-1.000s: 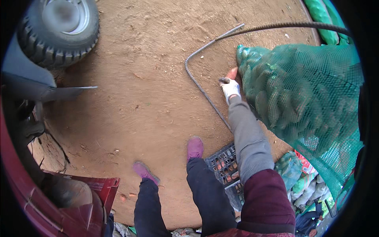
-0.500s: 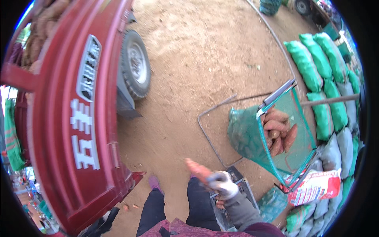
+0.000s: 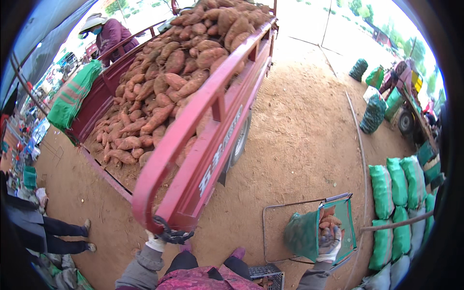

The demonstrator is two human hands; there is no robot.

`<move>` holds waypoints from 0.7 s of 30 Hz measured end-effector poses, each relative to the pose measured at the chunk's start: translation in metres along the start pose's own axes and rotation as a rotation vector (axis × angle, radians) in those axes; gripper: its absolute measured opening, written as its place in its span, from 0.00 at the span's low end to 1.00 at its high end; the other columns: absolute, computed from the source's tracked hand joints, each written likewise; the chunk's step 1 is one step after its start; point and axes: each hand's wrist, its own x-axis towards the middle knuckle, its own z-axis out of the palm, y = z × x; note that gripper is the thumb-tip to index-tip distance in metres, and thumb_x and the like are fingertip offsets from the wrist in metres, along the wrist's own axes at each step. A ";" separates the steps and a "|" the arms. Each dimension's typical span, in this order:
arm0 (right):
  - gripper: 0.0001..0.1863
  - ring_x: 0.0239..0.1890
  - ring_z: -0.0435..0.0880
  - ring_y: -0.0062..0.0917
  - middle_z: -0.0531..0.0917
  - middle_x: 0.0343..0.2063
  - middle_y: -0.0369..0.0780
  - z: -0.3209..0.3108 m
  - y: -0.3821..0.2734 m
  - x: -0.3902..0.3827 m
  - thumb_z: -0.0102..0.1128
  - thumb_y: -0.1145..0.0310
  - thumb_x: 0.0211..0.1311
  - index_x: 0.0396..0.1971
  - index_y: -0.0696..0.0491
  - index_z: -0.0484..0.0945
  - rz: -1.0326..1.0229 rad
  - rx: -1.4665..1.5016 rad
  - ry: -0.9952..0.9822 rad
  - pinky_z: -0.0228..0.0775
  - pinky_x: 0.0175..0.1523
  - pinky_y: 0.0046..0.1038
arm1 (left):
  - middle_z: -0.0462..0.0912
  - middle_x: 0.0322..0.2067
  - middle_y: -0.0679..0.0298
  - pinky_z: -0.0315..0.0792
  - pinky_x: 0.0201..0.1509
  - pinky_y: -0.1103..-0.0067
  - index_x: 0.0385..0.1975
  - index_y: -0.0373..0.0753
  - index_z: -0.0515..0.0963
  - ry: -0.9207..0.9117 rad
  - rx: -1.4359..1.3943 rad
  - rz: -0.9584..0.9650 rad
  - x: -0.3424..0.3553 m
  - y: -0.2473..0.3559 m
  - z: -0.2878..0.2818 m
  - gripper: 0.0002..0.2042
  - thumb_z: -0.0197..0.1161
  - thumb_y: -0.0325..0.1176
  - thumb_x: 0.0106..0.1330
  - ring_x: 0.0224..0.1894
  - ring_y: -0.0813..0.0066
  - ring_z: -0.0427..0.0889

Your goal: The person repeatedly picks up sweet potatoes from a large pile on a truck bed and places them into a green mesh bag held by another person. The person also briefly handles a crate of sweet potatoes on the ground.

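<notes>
Sweet potatoes (image 3: 159,87) lie in a big heap on the red truck (image 3: 208,159), the largest thing around me, which reaches from 7 o'clock of my view up to 12. The long axis of the heap runs roughly from 8 to 1 o'clock. Next in size, the green and grey sacks (image 3: 382,193) are stacked at 4 o'clock. Between 4 and 5 stands the green net bag (image 3: 298,238), its length going from 9 toward 3, with its mouth at the 3 o'clock end and some sweet potatoes showing inside. A thin metal frame (image 3: 264,232) is around it, and a black crate (image 3: 273,276) sits between 5 and 6, near my feet.

My left hand (image 3: 155,241), in a white glove, is at 7 o'clock by the truck's rear corner, just beside a black cord (image 3: 170,234); its fingers are hidden, so I cannot tell how they are placed. From it the heap lies toward 12, and this is the nearer hand. My right hand (image 3: 331,246) is at the bag's mouth, fingers a little bent and apart; whether they pinch a sweet potato, I cannot tell. The bagged ones lie just beyond these fingers, toward 12.
</notes>
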 end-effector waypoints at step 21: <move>0.25 0.32 0.81 0.35 0.80 0.28 0.39 0.330 0.144 -0.442 0.69 0.46 0.51 0.45 0.46 0.82 -1.917 -1.565 -1.543 0.67 0.44 0.40 | 0.87 0.42 0.54 0.78 0.49 0.72 0.58 0.35 0.77 -0.318 1.565 0.446 -0.072 0.083 0.030 0.25 0.65 0.46 0.69 0.42 0.69 0.85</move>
